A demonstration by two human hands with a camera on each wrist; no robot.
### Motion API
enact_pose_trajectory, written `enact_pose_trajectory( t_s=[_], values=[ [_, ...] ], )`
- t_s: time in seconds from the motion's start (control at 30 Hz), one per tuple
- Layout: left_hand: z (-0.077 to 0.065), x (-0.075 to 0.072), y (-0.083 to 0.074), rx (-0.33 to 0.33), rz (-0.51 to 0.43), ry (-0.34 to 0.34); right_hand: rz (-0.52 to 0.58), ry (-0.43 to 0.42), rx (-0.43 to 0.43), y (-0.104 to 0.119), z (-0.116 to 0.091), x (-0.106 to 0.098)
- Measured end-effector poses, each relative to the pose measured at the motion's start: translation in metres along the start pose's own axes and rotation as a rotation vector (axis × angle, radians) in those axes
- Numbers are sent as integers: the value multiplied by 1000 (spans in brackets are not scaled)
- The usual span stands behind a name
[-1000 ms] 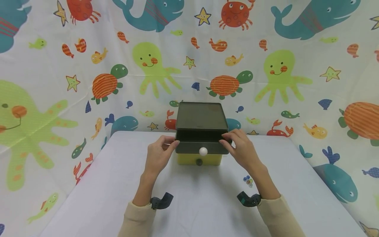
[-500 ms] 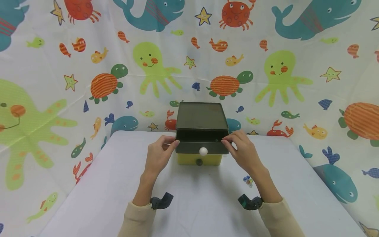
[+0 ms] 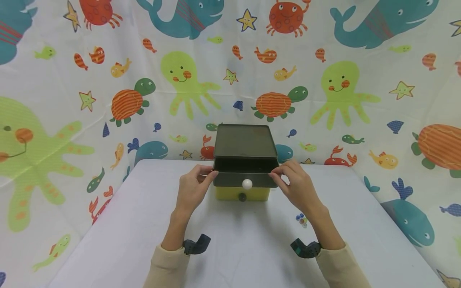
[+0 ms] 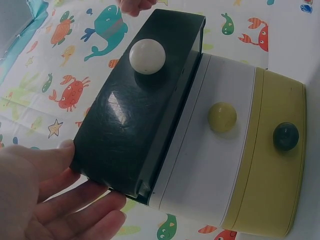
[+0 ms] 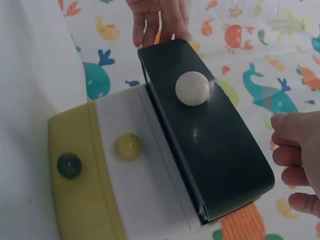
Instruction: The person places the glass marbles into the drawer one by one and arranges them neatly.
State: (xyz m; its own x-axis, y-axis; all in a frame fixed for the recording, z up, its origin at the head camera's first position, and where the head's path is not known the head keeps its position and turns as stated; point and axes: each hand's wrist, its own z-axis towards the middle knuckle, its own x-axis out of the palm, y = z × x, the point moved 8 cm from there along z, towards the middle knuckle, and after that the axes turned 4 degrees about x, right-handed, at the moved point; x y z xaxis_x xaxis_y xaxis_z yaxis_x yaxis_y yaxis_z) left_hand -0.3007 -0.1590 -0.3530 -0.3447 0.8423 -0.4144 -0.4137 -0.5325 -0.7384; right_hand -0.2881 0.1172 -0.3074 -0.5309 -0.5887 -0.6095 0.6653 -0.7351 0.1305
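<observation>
Pinches with left grip (image 3: 191, 191) the left end of a glossy dark green rectangular drawer (image 3: 228, 180); holds right grip (image 3: 297, 184) loosely curled just beside its right end; shows white drawer (image 4: 200, 165), then yellow drawer (image 4: 265, 185), stacked beneath on white tabletop (image 3: 237, 244).

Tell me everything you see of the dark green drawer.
The dark green drawer looks like glossy plastic, with a round white knob on its front. It is pulled out above the white drawer, open on top, dark inside. The left hand grips one end; the right hand is near the other, not touching.
</observation>
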Motion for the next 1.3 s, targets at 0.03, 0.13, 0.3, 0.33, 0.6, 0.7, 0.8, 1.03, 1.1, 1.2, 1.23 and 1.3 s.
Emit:
enact_pose_trajectory(
  t_s=[0.03,0.13,0.3,0.33,0.6,0.7,0.8,1.03,1.1,1.2,1.23,1.3],
  values=[
    [0,0,0,3,0,-2,-2,0,0,0,0,0],
    [0,-1,-1,11,-1,-9,-2,-1,7,0,-2,-1],
    [0,-1,0,10,2,-10,11,-3,19,0,-4,-3],
    [0,-1,0,7,2,-9,15,-5,21,1,-5,-3],
    [0,0,2,8,-3,-13,16,-15,44,0,-8,-9],
    [0,0,2,8,-2,-13,15,-14,55,-1,-10,-11],
    [0,0,2,3,-3,-12,13,-15,60,-2,-12,-12],
    [0,0,1,2,-5,-11,9,-23,68,-7,-19,-12],
    [0,0,1,-1,-4,-10,12,-25,73,-8,-21,-13],
    [0,0,1,-4,-5,-6,14,-26,86,-10,-24,-15],
    [0,0,1,-5,-5,-5,14,-25,91,-11,-25,-15],
    [0,0,0,-5,-8,-4,13,-23,104,-12,-26,-16]
  ],
)
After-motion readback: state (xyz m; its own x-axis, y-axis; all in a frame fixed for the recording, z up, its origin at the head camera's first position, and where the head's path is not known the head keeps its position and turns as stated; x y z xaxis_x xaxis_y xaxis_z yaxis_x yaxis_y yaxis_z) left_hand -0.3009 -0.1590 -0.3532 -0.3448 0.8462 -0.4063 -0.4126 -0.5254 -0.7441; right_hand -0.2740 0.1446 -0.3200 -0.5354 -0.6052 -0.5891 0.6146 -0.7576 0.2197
